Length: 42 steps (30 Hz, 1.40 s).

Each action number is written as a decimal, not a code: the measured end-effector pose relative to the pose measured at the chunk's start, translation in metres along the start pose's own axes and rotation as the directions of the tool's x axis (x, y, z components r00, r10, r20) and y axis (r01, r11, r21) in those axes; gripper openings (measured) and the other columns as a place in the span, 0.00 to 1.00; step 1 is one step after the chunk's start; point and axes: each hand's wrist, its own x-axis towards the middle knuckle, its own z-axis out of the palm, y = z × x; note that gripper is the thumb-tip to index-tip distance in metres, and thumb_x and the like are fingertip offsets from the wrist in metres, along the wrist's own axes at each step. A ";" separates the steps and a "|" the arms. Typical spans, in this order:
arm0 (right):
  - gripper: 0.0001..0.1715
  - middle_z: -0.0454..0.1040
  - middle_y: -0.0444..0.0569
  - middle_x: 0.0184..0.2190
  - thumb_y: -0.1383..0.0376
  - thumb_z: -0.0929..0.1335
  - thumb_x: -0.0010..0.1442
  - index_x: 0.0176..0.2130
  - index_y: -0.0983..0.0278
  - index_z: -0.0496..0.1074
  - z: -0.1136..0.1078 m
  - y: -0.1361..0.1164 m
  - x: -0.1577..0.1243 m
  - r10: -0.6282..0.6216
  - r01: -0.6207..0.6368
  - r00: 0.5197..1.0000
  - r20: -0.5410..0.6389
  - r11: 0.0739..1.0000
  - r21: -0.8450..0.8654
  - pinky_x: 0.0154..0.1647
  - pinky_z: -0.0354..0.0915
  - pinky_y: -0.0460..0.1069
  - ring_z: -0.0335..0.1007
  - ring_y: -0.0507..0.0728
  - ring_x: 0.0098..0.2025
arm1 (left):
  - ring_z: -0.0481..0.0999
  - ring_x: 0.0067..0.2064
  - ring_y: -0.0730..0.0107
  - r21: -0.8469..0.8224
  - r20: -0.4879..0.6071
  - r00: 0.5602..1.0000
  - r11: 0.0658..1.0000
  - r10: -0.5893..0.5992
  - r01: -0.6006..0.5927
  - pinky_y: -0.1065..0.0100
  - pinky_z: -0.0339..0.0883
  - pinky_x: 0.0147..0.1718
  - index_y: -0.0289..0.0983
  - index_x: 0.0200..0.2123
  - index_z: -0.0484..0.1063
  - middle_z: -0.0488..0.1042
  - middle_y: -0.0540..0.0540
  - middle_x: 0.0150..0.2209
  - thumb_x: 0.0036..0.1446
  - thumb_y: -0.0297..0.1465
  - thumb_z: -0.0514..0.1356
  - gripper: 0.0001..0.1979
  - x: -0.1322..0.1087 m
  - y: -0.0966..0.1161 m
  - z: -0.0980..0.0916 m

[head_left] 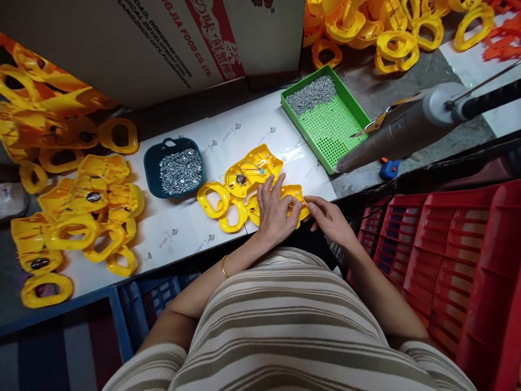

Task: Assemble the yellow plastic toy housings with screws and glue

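Note:
Two yellow plastic shell halves lie in front of me on the white sheet. The farther shell half (254, 169) faces open side up, with thin wires, a small circuit board and a round metal part inside. Over the nearer shell half (293, 191) is my left hand (273, 214), thumb and forefinger pinched together and the other fingers stretched out. My right hand (328, 217) pinches at that shell's right end. Whatever lies between the fingertips is too small to make out. Left of the shells rest two yellow rings (232, 215), partly overlapping.
A dark tray of screws (150, 168) sits left; a green perforated tray (348, 98) holds more. An electric screwdriver (401, 130) hangs at the right, near a small blue tool (389, 169). Yellow parts (91, 195) pile up left. A carton (163, 49) stands behind, a red crate (443, 239) right.

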 end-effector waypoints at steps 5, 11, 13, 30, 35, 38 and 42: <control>0.30 0.75 0.49 0.34 0.48 0.66 0.58 0.50 0.65 0.70 0.003 -0.012 0.012 0.093 -0.097 0.991 0.095 0.994 0.041 0.20 0.67 0.42 0.71 0.49 0.26 | 0.48 0.68 0.48 -0.002 -0.037 0.998 0.999 0.042 -0.042 0.39 0.40 0.64 0.38 0.28 0.73 0.57 0.46 0.66 0.59 0.33 0.58 0.09 -0.002 -0.004 -0.003; 0.26 0.71 0.42 0.26 0.51 0.71 0.51 0.44 0.65 0.68 0.007 -0.018 0.011 0.197 -0.227 0.968 0.153 0.950 0.215 0.19 0.64 0.40 0.67 0.45 0.20 | 0.47 0.68 0.50 -0.060 -0.022 0.999 0.998 0.033 -0.034 0.41 0.41 0.64 0.38 0.29 0.73 0.59 0.45 0.65 0.59 0.32 0.58 0.08 -0.012 -0.009 -0.004; 0.28 0.70 0.40 0.24 0.51 0.72 0.49 0.43 0.66 0.68 0.007 -0.018 0.010 0.188 -0.219 0.970 0.153 0.950 0.222 0.20 0.64 0.40 0.66 0.45 0.20 | 0.48 0.68 0.51 -0.071 -0.013 0.999 0.997 0.029 -0.030 0.41 0.40 0.64 0.39 0.30 0.74 0.61 0.45 0.64 0.60 0.33 0.58 0.08 -0.015 -0.012 -0.003; 0.31 0.65 0.40 0.24 0.47 0.68 0.56 0.49 0.65 0.69 -0.005 -0.019 0.001 0.119 -0.140 0.926 0.358 0.990 0.033 0.24 0.61 0.44 0.62 0.47 0.23 | 0.57 0.63 0.49 -0.080 0.091 0.980 0.983 0.175 -0.168 0.43 0.51 0.58 0.45 0.34 0.79 0.69 0.47 0.58 0.56 0.42 0.63 0.09 -0.011 -0.026 -0.030; 0.30 0.64 0.41 0.27 0.46 0.68 0.56 0.48 0.64 0.68 -0.007 -0.019 -0.001 0.099 -0.095 0.919 0.383 0.995 -0.027 0.25 0.62 0.45 0.62 0.48 0.24 | 0.60 0.60 0.52 -0.095 0.124 0.925 0.933 0.358 -0.348 0.51 0.56 0.57 0.45 0.53 0.72 0.66 0.41 0.61 0.52 0.49 0.63 0.27 0.005 -0.040 -0.036; 0.27 0.64 0.42 0.28 0.47 0.68 0.56 0.46 0.63 0.68 -0.008 -0.019 -0.001 0.087 -0.081 0.912 0.400 0.996 -0.031 0.26 0.63 0.45 0.62 0.48 0.25 | 0.62 0.59 0.51 -0.098 0.164 0.853 0.869 0.495 -0.486 0.50 0.55 0.56 0.47 0.52 0.72 0.69 0.42 0.58 0.54 0.49 0.62 0.25 0.017 -0.045 -0.038; 0.26 0.63 0.42 0.30 0.48 0.69 0.56 0.46 0.63 0.68 -0.007 -0.022 -0.003 0.072 -0.072 0.913 0.400 0.997 -0.016 0.27 0.65 0.45 0.61 0.48 0.27 | 0.65 0.57 0.56 -0.091 0.173 0.779 0.797 0.603 -0.597 0.52 0.49 0.57 0.46 0.48 0.74 0.78 0.46 0.47 0.58 0.48 0.58 0.20 0.025 -0.047 -0.039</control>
